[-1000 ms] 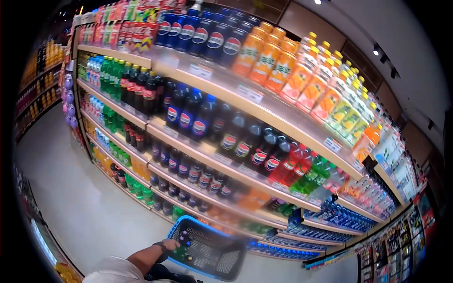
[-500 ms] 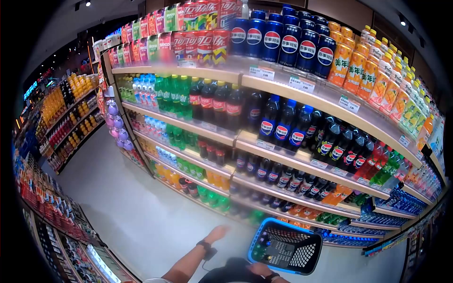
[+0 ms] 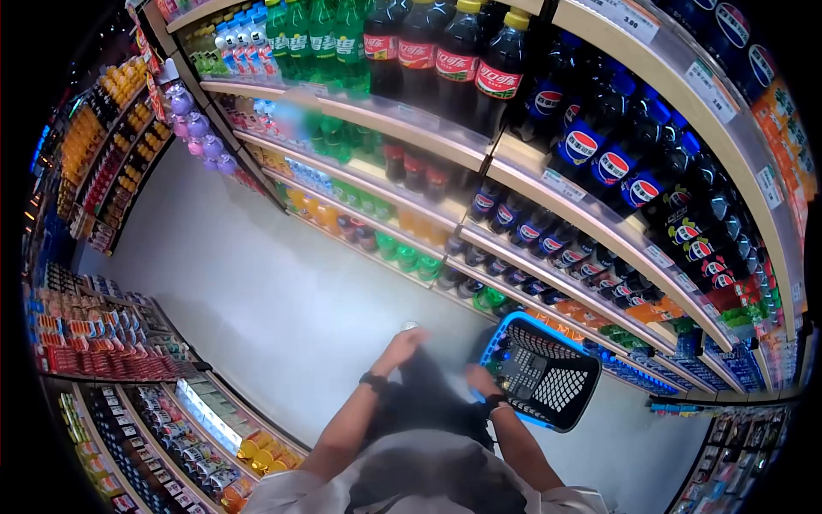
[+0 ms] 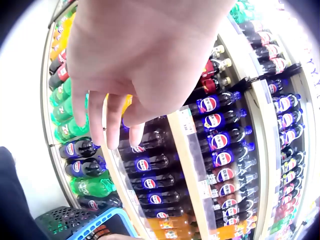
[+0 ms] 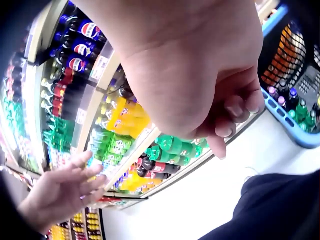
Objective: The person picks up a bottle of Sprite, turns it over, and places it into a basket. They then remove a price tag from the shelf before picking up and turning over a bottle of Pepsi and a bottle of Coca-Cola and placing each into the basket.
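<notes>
My left hand (image 3: 400, 349) hangs in front of my body over the aisle. In the left wrist view the same hand (image 4: 142, 60) has relaxed, spread fingers and holds nothing. My right hand (image 3: 480, 379) is beside the near rim of a black mesh shopping basket (image 3: 565, 385) with a blue rim. In the right wrist view its fingers (image 5: 223, 131) are loosely bent, nothing shows between them, and the blue rim lies just past them. Several small bottles (image 5: 300, 111) with green, purple and pink colours lie inside the basket.
Drink shelves run along the far side, with cola bottles (image 3: 477, 68), blue-label Pepsi bottles (image 3: 578, 146) and green soda bottles (image 3: 324, 43). Purple round items (image 3: 195, 128) hang at the shelf end. A lower packed shelf (image 3: 103, 334) stands at the left. Pale floor (image 3: 257, 265) lies between.
The view has tilted down and swung left. The hand seen at the basket a second ago is away from it; the left hand now hangs nearer my body, and the right hand is beside the basket.
</notes>
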`<state>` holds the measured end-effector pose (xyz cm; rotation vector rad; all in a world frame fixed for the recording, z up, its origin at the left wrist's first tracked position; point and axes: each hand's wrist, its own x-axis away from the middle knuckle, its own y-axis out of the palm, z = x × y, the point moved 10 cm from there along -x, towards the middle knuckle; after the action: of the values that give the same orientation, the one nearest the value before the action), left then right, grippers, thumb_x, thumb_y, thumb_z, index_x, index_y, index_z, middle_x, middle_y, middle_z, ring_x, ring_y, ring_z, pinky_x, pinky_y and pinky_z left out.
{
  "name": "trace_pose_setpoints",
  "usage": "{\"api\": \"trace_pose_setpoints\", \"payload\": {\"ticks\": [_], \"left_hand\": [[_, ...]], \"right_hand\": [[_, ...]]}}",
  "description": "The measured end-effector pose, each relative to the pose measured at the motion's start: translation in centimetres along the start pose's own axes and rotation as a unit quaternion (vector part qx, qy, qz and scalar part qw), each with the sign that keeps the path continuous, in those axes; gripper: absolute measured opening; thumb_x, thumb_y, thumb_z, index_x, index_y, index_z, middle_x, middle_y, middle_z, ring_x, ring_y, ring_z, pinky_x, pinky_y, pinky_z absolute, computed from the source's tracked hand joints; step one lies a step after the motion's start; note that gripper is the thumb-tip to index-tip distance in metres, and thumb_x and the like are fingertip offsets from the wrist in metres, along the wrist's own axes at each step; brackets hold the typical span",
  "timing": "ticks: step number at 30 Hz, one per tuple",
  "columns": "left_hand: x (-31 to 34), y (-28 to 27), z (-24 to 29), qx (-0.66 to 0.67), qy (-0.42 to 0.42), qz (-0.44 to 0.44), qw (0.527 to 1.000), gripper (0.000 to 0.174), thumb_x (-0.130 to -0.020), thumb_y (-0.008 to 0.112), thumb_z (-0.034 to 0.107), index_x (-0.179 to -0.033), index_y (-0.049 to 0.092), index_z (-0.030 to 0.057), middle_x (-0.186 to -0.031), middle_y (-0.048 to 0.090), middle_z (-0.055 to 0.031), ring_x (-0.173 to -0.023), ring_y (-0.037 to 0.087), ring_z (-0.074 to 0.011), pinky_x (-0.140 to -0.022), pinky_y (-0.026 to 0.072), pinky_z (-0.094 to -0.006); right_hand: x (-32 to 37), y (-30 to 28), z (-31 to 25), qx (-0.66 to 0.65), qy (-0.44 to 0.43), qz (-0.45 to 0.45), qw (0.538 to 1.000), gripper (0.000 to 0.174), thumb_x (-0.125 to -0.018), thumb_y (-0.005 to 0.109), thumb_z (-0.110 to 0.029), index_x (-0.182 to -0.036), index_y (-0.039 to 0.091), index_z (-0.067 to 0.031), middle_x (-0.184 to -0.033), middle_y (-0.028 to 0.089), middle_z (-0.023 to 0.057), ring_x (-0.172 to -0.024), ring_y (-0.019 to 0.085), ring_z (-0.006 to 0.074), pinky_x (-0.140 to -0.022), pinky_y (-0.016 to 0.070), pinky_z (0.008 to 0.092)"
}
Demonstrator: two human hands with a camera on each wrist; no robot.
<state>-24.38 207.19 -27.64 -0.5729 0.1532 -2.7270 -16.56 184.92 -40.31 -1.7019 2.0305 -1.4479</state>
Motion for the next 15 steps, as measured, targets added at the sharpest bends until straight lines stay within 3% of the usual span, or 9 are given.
{"api": "trace_pose_setpoints", "payload": {"ticks": [2,3,4,5,6,9,11,13,15], "left_hand": [[-2.7,-0.6,-1.8,0.002,-0.012,-0.003,1.0,0.025,-0.093,0.047,0.014,-0.108,0.064,0.0033,-0.107,0.066,-0.0142,-0.103,0.061,-0.0254,-0.091,0.0447,-0.0331],[-4.0,-1.0,-2.5,-0.002,-0.015,-0.013,1.0,0.024,-0.092,0.048,0.013,-0.108,0.064,0.0031,-0.106,0.066,-0.0141,-0.102,0.061,-0.0254,-0.09,0.045,-0.033],[-4.5,-1.1,-3.1,-0.005,-0.023,-0.028,0.999,0.024,-0.091,0.049,0.012,-0.108,0.064,0.0029,-0.105,0.066,-0.014,-0.1,0.061,-0.0253,-0.089,0.0453,-0.0329],[-5.1,-1.6,-1.0,-0.02,-0.019,-0.057,0.998,0.023,-0.089,0.05,0.008,-0.106,0.064,0.0026,-0.103,0.066,-0.014,-0.096,0.061,-0.0251,-0.086,0.046,-0.0328],[-6.4,-2.0,0.1,-0.003,0.011,-0.071,0.997,0.023,-0.087,0.051,0.006,-0.106,0.063,0.0023,-0.1,0.066,-0.0137,-0.093,0.061,-0.0251,-0.084,0.0462,-0.0327],[-7.9,-5.1,5.6,-0.082,0.056,-0.007,0.995,0.026,-0.089,0.046,0.004,-0.112,0.059,0.0022,-0.106,0.063,-0.0147,-0.101,0.06,-0.0247,-0.087,0.0462,-0.0322],[-6.8,-7.0,13.2,-0.011,0.104,-0.021,0.994,0.034,-0.092,0.043,0.001,-0.124,0.05,0.0013,-0.116,0.06,-0.0117,-0.109,0.057,-0.0203,-0.094,0.0426,-0.031],[-4.9,-9.9,22.1,0.204,0.134,-0.083,0.966,0.036,-0.092,0.045,0.003,-0.128,0.046,-0.0007,-0.116,0.06,-0.0141,-0.112,0.056,-0.0212,-0.098,0.04,-0.034],[-2.7,-12.6,28.4,0.301,0.167,-0.103,0.933,0.036,-0.092,0.046,0.004,-0.128,0.044,-0.0019,-0.117,0.059,-0.0166,-0.114,0.055,-0.022,-0.099,0.0393,-0.0348]], "right_hand": [[-2.2,-0.6,-0.8,-0.15,-0.001,0.115,0.982,0.028,-0.083,0.055,-0.019,-0.098,0.067,0.0008,-0.085,0.068,0.016,-0.077,0.064,0.0264,-0.072,0.0478,0.0406],[-2.7,-1.3,-2.6,-0.294,-0.019,0.075,0.953,0.027,-0.083,0.056,-0.012,-0.105,0.066,-0.0014,-0.078,0.068,0.0069,-0.071,0.058,0.0138,-0.068,0.0469,0.0321],[-2.8,-4.4,-6.1,-0.331,-0.009,0.027,0.943,0.027,-0.084,0.054,-0.012,-0.107,0.067,-0.0036,-0.076,0.064,0.0015,-0.069,0.053,0.009,-0.065,0.0458,0.0264],[-3.2,-7.6,-9.3,-0.487,-0.044,0.031,0.872,0.028,-0.085,0.053,-0.012,-0.108,0.067,-0.0056,-0.077,0.06,-0.0028,-0.068,0.05,0.0074,-0.061,0.0436,0.0239],[-3.7,-10.6,-11.1,-0.415,0.004,0.026,0.909,0.028,-0.086,0.053,-0.014,-0.109,0.066,-0.0057,-0.081,0.061,-0.0036,-0.068,0.051,0.0077,-0.061,0.0439,0.0242],[-6.6,-16.5,-15.8,-0.509,-0.029,0.014,0.86,0.031,-0.092,0.049,-0.015,-0.12,0.061,-0.0065,-0.085,0.061,-0.0013,-0.076,0.053,0.009,-0.068,0.0441,0.0254],[-6.2,-23.3,-21.6,-0.573,-0.029,-0.038,0.818,0.032,-0.093,0.047,-0.016,-0.123,0.058,-0.0073,-0.081,0.062,0.0019,-0.075,0.056,0.009,-0.066,0.0455,0.0245],[-5.6,-29.6,-26.5,-0.561,-0.14,-0.019,0.816,0.039,-0.096,0.045,-0.018,-0.133,0.05,-0.0087,-0.077,0.06,0.0024,-0.071,0.054,0.009,-0.063,0.0433,0.0235],[-4.3,-34.1,-30.6,-0.561,-0.182,-0.025,0.807,0.045,-0.095,0.044,-0.015,-0.139,0.041,-0.0089,-0.076,0.06,0.003,-0.069,0.054,0.0094,-0.062,0.0424,0.0231]]}}
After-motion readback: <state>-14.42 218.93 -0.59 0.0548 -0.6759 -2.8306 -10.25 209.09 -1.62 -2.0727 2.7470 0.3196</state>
